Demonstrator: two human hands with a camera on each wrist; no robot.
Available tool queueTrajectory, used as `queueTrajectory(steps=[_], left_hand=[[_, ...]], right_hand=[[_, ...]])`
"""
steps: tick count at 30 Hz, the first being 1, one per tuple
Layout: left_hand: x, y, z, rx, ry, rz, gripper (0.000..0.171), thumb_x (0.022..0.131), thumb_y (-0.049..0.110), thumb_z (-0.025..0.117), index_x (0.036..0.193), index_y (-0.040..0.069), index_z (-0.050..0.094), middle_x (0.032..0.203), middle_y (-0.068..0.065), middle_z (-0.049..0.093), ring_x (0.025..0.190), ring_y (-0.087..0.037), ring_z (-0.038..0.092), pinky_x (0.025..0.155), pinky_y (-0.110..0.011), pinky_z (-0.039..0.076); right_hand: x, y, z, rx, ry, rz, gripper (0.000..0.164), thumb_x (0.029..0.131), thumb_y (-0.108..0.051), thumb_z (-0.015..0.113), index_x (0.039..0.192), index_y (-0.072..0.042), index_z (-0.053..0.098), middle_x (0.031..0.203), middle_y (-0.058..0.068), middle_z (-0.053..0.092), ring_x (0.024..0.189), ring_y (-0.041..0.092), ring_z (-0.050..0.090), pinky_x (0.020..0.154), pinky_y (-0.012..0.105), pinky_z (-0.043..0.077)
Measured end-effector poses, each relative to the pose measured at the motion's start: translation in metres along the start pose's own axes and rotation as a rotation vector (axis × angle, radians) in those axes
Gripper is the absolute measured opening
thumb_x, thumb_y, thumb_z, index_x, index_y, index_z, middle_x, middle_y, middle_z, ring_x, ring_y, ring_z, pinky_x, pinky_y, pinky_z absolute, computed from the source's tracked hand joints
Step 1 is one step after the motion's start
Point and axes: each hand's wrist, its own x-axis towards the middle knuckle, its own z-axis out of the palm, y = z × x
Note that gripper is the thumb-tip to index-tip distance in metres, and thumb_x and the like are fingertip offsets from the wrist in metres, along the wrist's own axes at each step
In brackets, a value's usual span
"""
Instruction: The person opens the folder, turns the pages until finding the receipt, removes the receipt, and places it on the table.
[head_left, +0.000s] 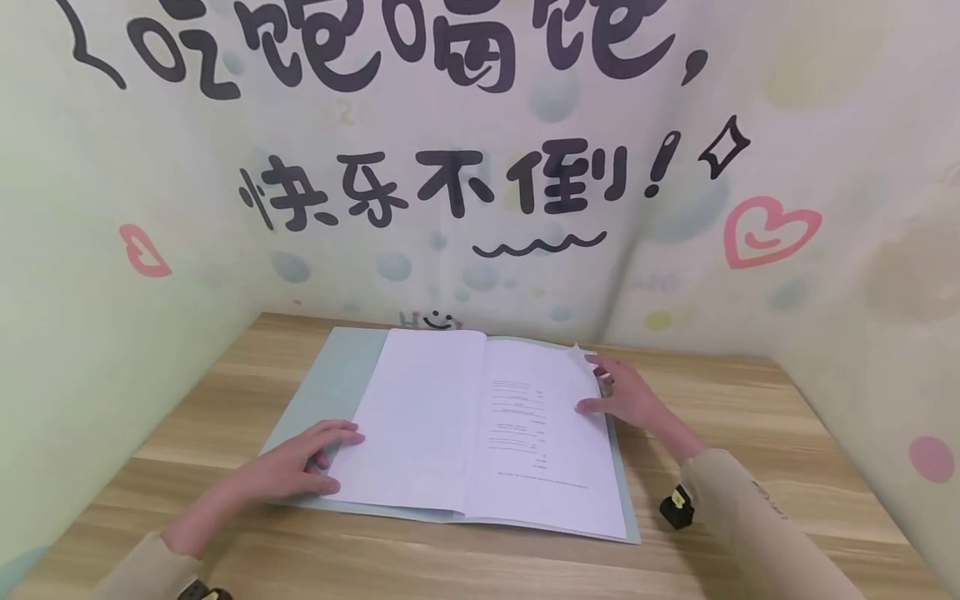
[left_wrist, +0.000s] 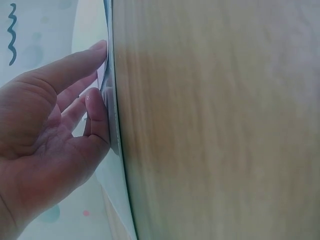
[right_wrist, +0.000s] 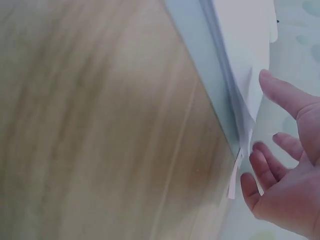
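Note:
A light blue folder (head_left: pixel 341 371) lies spread on the table, with white paper sheets inside. The left page (head_left: pixel 423 408) is blank, and the right page (head_left: pixel 558 508) carries printed lines that appear upside down. My left hand (head_left: pixel 300 461) rests at the lower left edge of the blank page, its fingers loosely bent over the paper and the cover. At the upper right corner of the printed page is my right hand (head_left: pixel 628 398), thumb and fingers spread apart. That page corner (head_left: pixel 577 357) is bent up beside the fingertips. In the right wrist view nothing sits between thumb and fingers.
The folder is on a wood-grain table (head_left: pixel 712 392). Behind it stands a pale wall (head_left: pixel 450 283) with dark lettering and pink hearts, and side walls close in the table. A small black device (head_left: pixel 677 508) is at the right wrist, by the beige sleeve (head_left: pixel 750 517).

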Motion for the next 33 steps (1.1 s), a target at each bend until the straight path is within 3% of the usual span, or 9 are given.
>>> queueTrajectory(steps=[6,13,20,28,33], left_hand=[[0.001,0.002,-0.001,0.003,0.000,-0.019,0.058,0.086,0.025,0.075,0.136,0.004,0.054,0.144,-0.023,0.044,0.089,-0.002,0.046,0.077,-0.020,0.044],[0.001,0.002,0.000,0.004,0.000,-0.019,0.058,0.086,0.024,0.075,0.136,0.004,0.054,0.144,-0.023,0.044,0.090,-0.003,0.046,0.077,-0.020,0.043],[0.000,0.002,0.000,-0.009,-0.003,-0.018,0.057,0.086,0.024,0.075,0.135,0.003,0.054,0.144,-0.024,0.043,0.090,-0.003,0.047,0.077,-0.020,0.043],[0.001,0.004,0.000,-0.025,-0.007,-0.018,0.057,0.086,0.022,0.075,0.135,0.003,0.054,0.144,-0.025,0.042,0.089,-0.004,0.046,0.076,-0.020,0.043],[0.001,0.002,0.001,-0.022,-0.006,-0.015,0.057,0.086,0.022,0.075,0.135,0.003,0.054,0.143,-0.025,0.043,0.089,-0.003,0.045,0.076,-0.020,0.043]], right_hand=[[0.000,-0.002,-0.003,0.080,-0.021,-0.055,0.077,0.087,-0.016,0.075,0.152,-0.010,0.035,0.126,0.023,0.057,0.105,0.033,0.060,0.089,0.043,0.054],[-0.003,-0.001,-0.005,0.084,-0.002,-0.104,0.070,0.089,0.002,0.065,0.151,-0.009,0.036,0.120,0.026,0.059,0.097,0.032,0.063,0.082,0.042,0.056],[-0.006,0.002,-0.009,0.121,0.005,-0.127,0.071,0.087,0.004,0.066,0.150,-0.004,0.035,0.116,0.028,0.060,0.095,0.032,0.065,0.078,0.038,0.055],[-0.004,-0.001,-0.016,0.185,-0.022,-0.087,0.072,0.091,-0.006,0.066,0.153,-0.003,0.030,0.112,0.026,0.061,0.093,0.028,0.066,0.074,0.032,0.056],[-0.005,-0.009,-0.020,0.200,-0.010,-0.124,0.068,0.092,-0.006,0.065,0.151,0.000,0.033,0.112,0.026,0.061,0.091,0.026,0.065,0.072,0.029,0.054]])
